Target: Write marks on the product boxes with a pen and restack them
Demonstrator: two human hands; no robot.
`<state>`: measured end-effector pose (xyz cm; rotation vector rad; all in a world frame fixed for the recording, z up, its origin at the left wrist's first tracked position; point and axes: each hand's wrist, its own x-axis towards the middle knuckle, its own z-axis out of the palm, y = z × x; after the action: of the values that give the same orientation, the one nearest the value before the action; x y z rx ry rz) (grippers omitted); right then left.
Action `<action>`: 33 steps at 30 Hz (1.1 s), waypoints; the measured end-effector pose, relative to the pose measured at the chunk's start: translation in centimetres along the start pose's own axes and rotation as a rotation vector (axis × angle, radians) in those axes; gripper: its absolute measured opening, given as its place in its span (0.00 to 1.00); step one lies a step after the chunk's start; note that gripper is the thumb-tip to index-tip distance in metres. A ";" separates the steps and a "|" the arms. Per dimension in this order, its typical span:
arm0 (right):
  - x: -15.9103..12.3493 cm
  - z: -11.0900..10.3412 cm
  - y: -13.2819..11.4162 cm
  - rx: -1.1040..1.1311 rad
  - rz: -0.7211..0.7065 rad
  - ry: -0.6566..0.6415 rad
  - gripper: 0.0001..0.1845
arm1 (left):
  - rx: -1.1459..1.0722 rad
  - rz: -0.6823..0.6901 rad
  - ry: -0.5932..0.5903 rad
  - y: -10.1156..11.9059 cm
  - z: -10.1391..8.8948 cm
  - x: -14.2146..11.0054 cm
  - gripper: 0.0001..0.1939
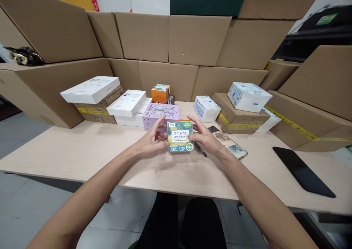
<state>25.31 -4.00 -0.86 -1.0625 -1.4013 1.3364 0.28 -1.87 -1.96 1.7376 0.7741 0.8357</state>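
Observation:
A small Binking box [180, 136], blue-green and yellow with a white label and an orange top edge, is upright between my hands with its printed front toward me. My right hand [205, 134] grips its right side, thumb on the front face. At the left side, my left hand [151, 139] has its thumb against the lower edge and its fingers curved beside the box. Just behind is a purple patterned box [159, 111], partly covered by the left fingers. A dark pen [201, 150] lies under the right hand.
White flat boxes [127, 103] and a brown carton [99, 110] stand left. An orange box [161, 94] is behind. To the right are tissue packs [206, 108], another carton [233, 117], a patterned phone-like slab [229, 143] and a black tablet-like slab [302, 171]. Cardboard walls [167, 77] enclose the table [90, 150].

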 end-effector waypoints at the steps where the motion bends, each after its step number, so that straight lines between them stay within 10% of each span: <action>1: 0.0 0.0 0.0 0.001 0.000 -0.004 0.50 | -0.012 -0.019 -0.008 0.1 0.1 0.0 0.54; 24: -1.0 0.3 -0.7 -0.550 -0.349 0.020 0.28 | 0.344 0.301 0.130 -1.0 0.9 0.1 0.53; 33: -1.3 1.0 -1.3 -0.522 -0.230 0.067 0.36 | 0.344 0.344 -0.003 -0.8 1.5 0.0 0.61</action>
<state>24.61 -5.54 0.33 -1.2178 -1.8119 0.7765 1.40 -2.37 -3.11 2.2206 0.6528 0.9696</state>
